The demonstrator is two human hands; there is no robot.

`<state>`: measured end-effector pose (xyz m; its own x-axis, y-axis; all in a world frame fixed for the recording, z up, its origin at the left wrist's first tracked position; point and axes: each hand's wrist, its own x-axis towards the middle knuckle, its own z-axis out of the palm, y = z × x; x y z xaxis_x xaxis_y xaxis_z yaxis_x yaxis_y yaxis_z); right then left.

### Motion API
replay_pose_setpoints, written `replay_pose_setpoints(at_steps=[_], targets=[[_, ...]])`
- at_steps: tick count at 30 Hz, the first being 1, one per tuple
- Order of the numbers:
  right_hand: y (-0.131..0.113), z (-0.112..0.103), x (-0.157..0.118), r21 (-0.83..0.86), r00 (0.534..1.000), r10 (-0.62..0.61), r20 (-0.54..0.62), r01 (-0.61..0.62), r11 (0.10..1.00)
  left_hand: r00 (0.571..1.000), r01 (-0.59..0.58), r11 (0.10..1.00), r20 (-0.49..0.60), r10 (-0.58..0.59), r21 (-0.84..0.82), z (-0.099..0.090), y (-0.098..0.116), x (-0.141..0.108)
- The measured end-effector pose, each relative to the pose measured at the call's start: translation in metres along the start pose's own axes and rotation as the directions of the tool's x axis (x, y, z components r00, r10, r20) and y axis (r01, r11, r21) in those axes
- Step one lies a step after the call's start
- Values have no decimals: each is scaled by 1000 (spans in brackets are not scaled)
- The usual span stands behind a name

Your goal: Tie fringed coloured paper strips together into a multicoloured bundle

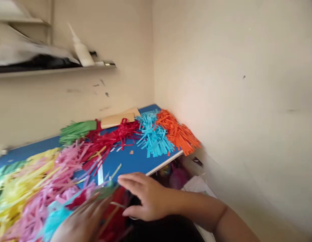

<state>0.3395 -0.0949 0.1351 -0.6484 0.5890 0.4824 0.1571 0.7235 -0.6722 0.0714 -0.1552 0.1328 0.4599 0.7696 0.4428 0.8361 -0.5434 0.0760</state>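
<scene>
My right hand (148, 196) is at the lower middle, over the near edge of the blue tabletop (138, 159), its thumb and fingers apart with nothing between them. To its left, my left hand (82, 218) is blurred, back upward, over a mix of light blue paper (56, 220) and red paper (114, 215). The undersides of its fingers are hidden. Pink paper strips (47, 191) and yellow strips (17, 195) lie in heaps at the left. Red fringe (115, 134) spreads behind them.
Green fringe (76, 131), tan card pieces (118, 120), blue fringe (154, 134) and orange fringe (179, 132) lie along the back. A shelf (55, 70) above holds a white nozzle bottle (82, 53). Walls meet behind the table. Pink items (179, 176) sit beneath the tabletop's edge.
</scene>
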Motion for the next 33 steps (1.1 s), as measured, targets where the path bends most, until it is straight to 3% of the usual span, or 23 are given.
replay_pose_setpoints(at_steps=[3, 6, 8, 10, 11, 13, 16, 18, 22, 27, 29, 30, 33], targets=[[13, 36, 47, 51, 984, 6, 176, -15, 999, 975, -197, 954, -54, 214, 228, -10, 4, 25], [29, 27, 65, 115, 968, 99, 232, -129, 985, 966, -227, 935, -61, 253, 274, -16, 7, 44], [30, 16, 67, 185, 966, 202, 164, -231, 955, 983, -147, 963, -76, 168, 225, -15, 7, 47], [25, 14, 67, 232, 960, 255, 117, -276, 933, 991, 35, 991, -129, -19, 128, -12, 8, 48], [22, 17, 67, 241, 960, 254, 121, -277, 930, 975, 156, 986, -168, -143, 66, -10, 10, 48], [18, 33, 66, 267, 957, 236, 167, -274, 924, 893, 371, 924, -237, -382, -91, -7, 16, 53], [18, 61, 62, 437, 961, 225, 159, -273, 857, 755, 528, 767, -213, -620, -364, -2, 25, 71], [21, 72, 60, 584, 970, 223, 95, -236, 777, 706, 541, 618, -93, -702, -570, 4, 26, 85], [27, 67, 58, 731, 949, 315, -17, -203, 651, 711, 370, 210, 131, -690, -905, 32, 19, 92], [36, 48, 63, 771, 862, 507, -16, -312, 555, 718, 233, -278, 357, -597, -932, 82, 32, 66], [38, 50, 66, 763, 847, 531, -19, -330, 556, 715, 213, -373, 404, -571, -903, 94, 42, 58], [38, 52, 67, 759, 846, 533, -13, -339, 556, 709, 230, -377, 420, -566, -897, 96, 45, 55], [38, 57, 70, 734, 860, 503, 81, -393, 554, 650, 330, -296, 443, -617, -896, 96, 42, 50]])
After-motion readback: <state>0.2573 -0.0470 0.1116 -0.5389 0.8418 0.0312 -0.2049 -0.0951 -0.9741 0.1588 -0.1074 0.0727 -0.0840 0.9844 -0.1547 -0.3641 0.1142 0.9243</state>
